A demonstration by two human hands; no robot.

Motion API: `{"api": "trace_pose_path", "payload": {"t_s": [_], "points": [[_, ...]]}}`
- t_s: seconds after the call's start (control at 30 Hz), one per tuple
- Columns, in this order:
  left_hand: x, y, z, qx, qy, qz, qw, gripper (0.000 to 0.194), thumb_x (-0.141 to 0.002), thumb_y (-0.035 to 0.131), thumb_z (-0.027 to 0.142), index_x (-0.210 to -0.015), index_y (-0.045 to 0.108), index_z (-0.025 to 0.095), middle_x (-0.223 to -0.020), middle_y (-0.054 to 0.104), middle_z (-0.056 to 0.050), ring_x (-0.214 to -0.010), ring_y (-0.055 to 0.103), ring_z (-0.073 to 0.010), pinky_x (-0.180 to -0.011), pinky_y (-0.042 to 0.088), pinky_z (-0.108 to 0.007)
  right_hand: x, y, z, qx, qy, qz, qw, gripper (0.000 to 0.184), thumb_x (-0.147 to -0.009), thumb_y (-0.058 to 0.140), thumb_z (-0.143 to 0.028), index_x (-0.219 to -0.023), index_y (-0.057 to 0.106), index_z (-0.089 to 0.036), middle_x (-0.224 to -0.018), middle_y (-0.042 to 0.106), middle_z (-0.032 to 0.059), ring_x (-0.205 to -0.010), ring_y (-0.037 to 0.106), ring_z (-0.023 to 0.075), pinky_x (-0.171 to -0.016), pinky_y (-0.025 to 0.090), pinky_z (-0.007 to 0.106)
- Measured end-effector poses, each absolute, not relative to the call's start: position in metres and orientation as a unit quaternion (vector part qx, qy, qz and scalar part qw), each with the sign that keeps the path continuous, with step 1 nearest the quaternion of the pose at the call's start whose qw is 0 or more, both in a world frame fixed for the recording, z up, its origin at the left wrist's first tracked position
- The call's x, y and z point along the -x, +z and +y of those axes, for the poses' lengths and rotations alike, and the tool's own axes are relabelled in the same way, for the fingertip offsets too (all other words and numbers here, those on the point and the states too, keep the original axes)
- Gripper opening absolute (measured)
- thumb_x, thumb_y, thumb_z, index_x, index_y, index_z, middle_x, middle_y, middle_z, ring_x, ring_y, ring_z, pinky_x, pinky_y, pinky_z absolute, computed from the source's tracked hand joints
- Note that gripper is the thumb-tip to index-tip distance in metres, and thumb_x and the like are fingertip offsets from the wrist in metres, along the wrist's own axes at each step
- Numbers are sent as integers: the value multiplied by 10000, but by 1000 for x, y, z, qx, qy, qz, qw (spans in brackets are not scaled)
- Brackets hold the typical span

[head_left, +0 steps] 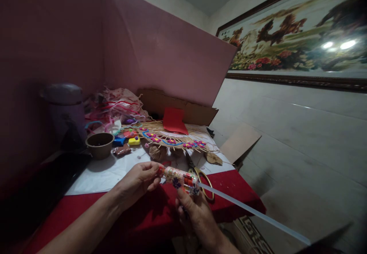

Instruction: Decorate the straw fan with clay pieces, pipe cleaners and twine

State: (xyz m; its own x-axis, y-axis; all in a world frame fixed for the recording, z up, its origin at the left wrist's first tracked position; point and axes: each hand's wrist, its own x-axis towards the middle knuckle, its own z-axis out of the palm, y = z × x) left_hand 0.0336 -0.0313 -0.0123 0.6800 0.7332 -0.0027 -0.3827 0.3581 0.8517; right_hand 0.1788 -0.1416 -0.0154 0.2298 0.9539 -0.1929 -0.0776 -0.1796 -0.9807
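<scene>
A flower-patterned hot glue gun [179, 178] is held over the front of the table, its red tip pointing left. My right hand [197, 212] wraps around its handle from below. From its back end, a long whitish glue stick [255, 210] runs out to the right, past the table edge. My left hand [147, 175] is closed at the red tip, thumb and finger pinching it. Scissors [205, 181] with gold handles lie just behind the glue gun. Beyond them is a curved cardboard piece [172, 141] decorated with pink flowers, a blue wavy line and thin sticks.
A brown cup [100, 145], yellow clay packet [134, 141] and brown packet [122, 151] are at left, near a lidded purple container [65, 116]. Twine [157, 152], a wood slice [213, 158] and red paper [174, 120] lie farther back. Pink material [120, 103] is heaped behind.
</scene>
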Motion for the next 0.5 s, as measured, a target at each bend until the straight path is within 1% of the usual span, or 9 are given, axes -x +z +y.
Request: {"api": "trace_pose_path", "payload": {"t_s": [0.23, 0.4, 0.5], "points": [[-34, -10, -32, -451, 344, 198, 800, 180, -737, 681, 265, -705, 639, 93, -580, 522, -5, -428, 365, -30, -414, 228, -181, -179, -16, -142, 589, 489, -377, 521, 535, -615, 621, -681, -663, 513, -159, -521, 452, -54, -402, 376, 28, -376, 299, 139], [-33, -10, -31, -457, 338, 198, 798, 180, -764, 652, 266, -720, 636, 92, -596, 527, -7, -428, 361, -31, -422, 219, -186, -181, -16, -142, 589, 503, -399, 490, 573, -659, 534, -723, -657, 529, -150, -469, 420, -64, -328, 352, 28, -290, 255, 140], [-34, -10, -32, -461, 333, 197, 799, 187, -770, 643, 271, -704, 625, 97, -589, 523, -3, -422, 353, -30, -427, 215, -190, -181, -14, -141, 564, 519, -397, 504, 567, -662, 533, -721, -681, 525, -154, -463, 412, -75, -299, 334, 23, -259, 241, 134]]}}
